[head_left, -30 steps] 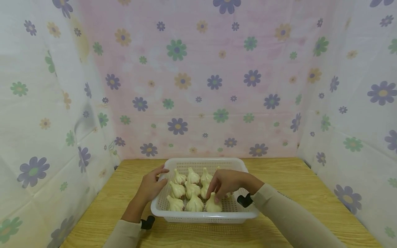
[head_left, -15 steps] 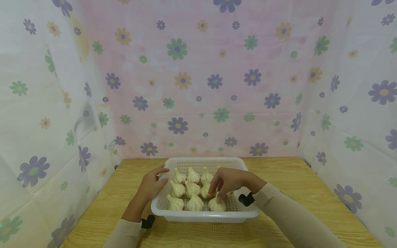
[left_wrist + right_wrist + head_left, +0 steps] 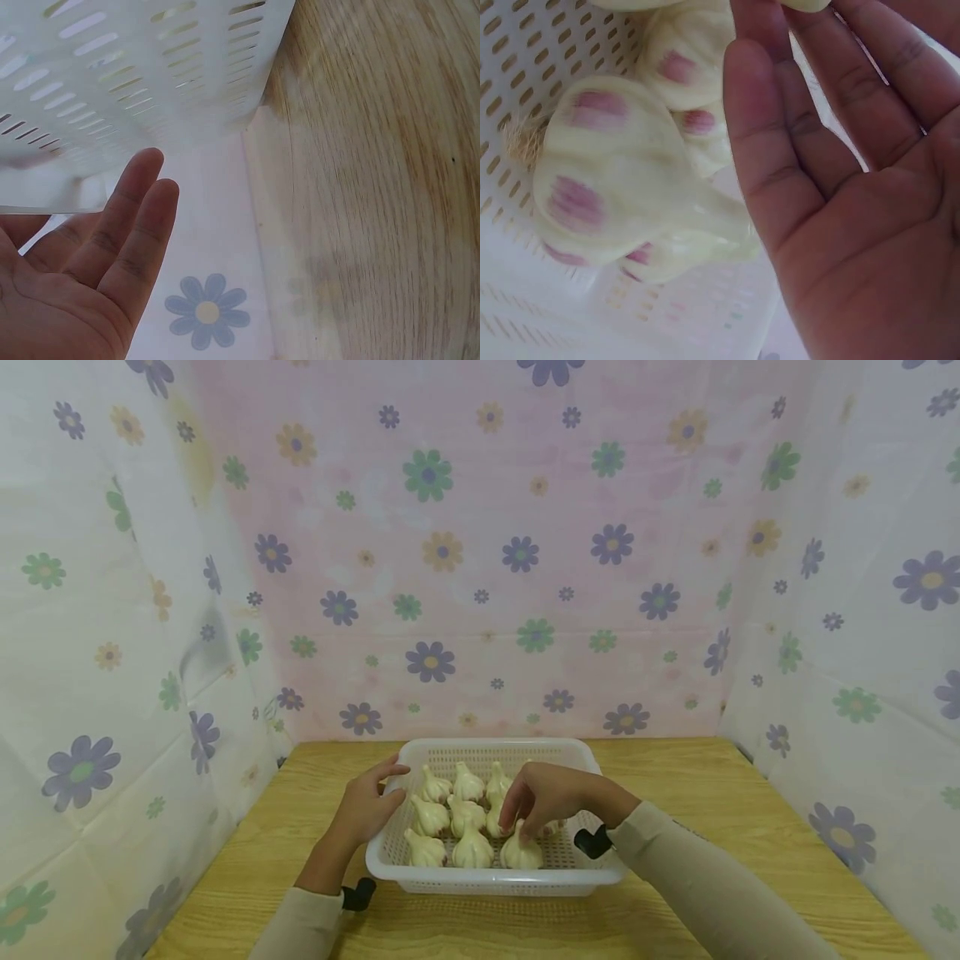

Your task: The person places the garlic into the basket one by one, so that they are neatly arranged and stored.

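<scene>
A white perforated plastic basket holds several pale garlic bulbs in rows. My left hand holds the basket's left rim, thumb and forefinger over the top; in the left wrist view other fingers extend beneath the rim along the outer wall. Reaching in from the right, my right hand pinches the neck of the front-right garlic bulb. Seen from the right wrist, other bulbs with purple patches lie beside that hand, and only a sliver of garlic shows at its fingertips. The right hand partly hides bulbs behind it.
The basket stands on a wood-grain table. A flower-patterned cloth encloses the table at the back and both sides. Dark wrist mounts sit by each sleeve, the right one close to the basket's right rim.
The front-right garlic bulb has shifted slightly right, then a little back left, with my right hand's fingers at its neck. My left hand has stayed on the rim.
</scene>
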Motion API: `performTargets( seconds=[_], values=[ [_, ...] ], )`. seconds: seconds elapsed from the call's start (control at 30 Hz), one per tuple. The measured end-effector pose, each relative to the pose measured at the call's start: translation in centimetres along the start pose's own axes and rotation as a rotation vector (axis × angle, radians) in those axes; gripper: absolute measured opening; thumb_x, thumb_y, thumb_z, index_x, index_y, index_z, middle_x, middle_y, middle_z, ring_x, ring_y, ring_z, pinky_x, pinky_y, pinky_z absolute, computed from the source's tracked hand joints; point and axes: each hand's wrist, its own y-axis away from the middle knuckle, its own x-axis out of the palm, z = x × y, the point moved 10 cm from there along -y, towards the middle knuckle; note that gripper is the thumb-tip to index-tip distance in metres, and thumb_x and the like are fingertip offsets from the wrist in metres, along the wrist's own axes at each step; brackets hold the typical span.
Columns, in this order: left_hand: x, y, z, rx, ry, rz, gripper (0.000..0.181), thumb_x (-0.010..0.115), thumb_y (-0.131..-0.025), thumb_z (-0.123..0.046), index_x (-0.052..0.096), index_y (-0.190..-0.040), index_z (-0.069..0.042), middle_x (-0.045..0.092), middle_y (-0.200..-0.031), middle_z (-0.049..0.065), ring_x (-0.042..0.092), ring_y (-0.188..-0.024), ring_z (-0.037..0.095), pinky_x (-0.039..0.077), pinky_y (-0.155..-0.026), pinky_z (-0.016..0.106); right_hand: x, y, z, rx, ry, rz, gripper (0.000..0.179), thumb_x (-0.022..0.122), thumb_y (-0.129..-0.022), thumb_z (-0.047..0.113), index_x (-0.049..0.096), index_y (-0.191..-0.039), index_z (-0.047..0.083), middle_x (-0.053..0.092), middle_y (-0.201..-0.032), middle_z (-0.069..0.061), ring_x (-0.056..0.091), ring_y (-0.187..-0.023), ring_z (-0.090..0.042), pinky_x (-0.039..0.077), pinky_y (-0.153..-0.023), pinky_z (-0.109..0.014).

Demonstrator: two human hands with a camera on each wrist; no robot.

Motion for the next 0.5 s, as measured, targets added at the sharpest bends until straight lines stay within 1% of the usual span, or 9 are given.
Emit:
performTargets(
  seconds=[0.13,0.3,0.5],
  values=[
    [0.1,-0.1,-0.1,0.002,0.001,0.001,0.039,0.063,-0.097,-0.015,0.067,-0.136,-0.011,0.044,-0.163,0.002,0.074,-0.099,0.023,0.063,-0.063,0.035,-0.4,0.3,0.0,0.008,0.018,-0.013,0.026,0.086,-0.082,0.006,0.082,-0.106,0.012,0.079,-0.106,-0.005,0.076,-0.096,-0.022,0.062,-0.078,-0.028],
    [0.2,-0.2,-0.2,-0.006,0.003,0.006,0.04,0.063,-0.097,-0.015,0.067,-0.137,-0.011,0.044,-0.164,0.002,0.074,-0.101,0.024,0.063,-0.064,0.036,-1.4,1.0,-0.2,0.027,0.045,-0.053,0.026,0.084,-0.084,0.01,0.081,-0.11,0.013,0.078,-0.108,-0.001,0.075,-0.098,-0.022,0.062,-0.082,-0.028],
    [0.2,-0.3,-0.4,0.005,-0.011,0.004,0.039,0.064,-0.097,-0.015,0.068,-0.135,-0.012,0.044,-0.164,0.004,0.074,-0.102,0.026,0.063,-0.065,0.036,-2.5,2.0,0.1,0.001,0.071,-0.08,0.029,0.085,-0.085,0.017,0.08,-0.113,0.012,0.077,-0.113,0.0,0.074,-0.103,-0.023,0.06,-0.087,-0.028]
  ],
)
